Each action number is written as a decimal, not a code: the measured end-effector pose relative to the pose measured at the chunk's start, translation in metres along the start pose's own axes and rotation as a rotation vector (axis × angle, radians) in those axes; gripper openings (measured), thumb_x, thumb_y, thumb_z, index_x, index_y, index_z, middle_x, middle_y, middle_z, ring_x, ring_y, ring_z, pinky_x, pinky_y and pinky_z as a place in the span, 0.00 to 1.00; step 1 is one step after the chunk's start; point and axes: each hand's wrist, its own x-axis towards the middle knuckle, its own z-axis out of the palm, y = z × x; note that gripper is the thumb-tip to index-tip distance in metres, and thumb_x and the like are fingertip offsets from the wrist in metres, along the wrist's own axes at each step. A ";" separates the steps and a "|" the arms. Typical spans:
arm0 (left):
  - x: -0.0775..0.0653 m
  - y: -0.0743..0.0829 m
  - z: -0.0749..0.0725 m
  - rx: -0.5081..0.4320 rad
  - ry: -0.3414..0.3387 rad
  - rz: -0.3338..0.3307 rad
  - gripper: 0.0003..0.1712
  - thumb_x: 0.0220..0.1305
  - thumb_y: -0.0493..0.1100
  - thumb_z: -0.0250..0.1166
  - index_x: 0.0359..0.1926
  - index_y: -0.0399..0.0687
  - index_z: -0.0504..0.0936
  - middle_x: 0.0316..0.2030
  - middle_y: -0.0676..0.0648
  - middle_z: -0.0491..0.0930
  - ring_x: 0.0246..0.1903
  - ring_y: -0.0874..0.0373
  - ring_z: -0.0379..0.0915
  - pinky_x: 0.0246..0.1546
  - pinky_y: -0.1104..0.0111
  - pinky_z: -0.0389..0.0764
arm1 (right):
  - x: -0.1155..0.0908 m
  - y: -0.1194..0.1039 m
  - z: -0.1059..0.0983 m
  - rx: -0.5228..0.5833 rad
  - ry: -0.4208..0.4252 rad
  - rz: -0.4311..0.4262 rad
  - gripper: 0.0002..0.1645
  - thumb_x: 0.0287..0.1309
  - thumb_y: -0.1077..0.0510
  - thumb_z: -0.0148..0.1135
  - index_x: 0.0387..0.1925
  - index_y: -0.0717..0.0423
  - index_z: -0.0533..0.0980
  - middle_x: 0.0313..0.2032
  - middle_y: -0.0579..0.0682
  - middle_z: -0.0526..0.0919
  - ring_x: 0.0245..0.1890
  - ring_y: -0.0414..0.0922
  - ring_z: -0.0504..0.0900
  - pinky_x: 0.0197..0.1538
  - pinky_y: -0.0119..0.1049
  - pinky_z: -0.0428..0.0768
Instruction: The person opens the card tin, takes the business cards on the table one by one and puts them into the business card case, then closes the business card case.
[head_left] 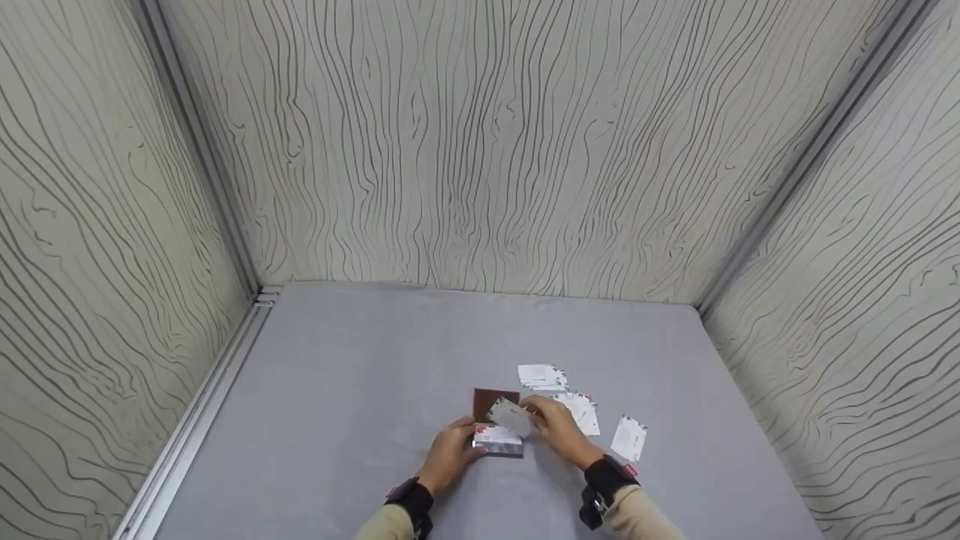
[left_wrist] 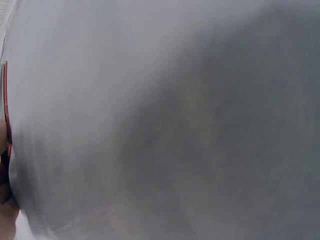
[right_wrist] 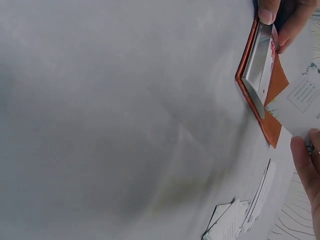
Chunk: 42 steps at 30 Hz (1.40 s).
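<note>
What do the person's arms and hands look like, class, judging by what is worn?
The left hand and right hand wear no gloves. The left sleeve and right sleeve are light beige. A black band circles each wrist; the right band shows a small pinkish-red patch.

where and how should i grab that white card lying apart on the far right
Likely by its two long edges, coming down from its right. The thin white rectangular card with dark-patterned corners lies flat on the smooth grey table, so only its edges offer a pinch; the right hand and other white printed cards are on its left.
</note>
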 end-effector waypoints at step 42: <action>0.000 0.000 -0.002 0.029 -0.030 0.006 0.21 0.53 0.39 0.74 0.46 0.30 0.84 0.52 0.35 0.80 0.53 0.41 0.77 0.56 0.54 0.77 | 0.008 -0.009 0.027 -0.162 -0.060 -0.007 0.16 0.56 0.74 0.61 0.43 0.58 0.85 0.38 0.51 0.84 0.40 0.49 0.82 0.45 0.45 0.82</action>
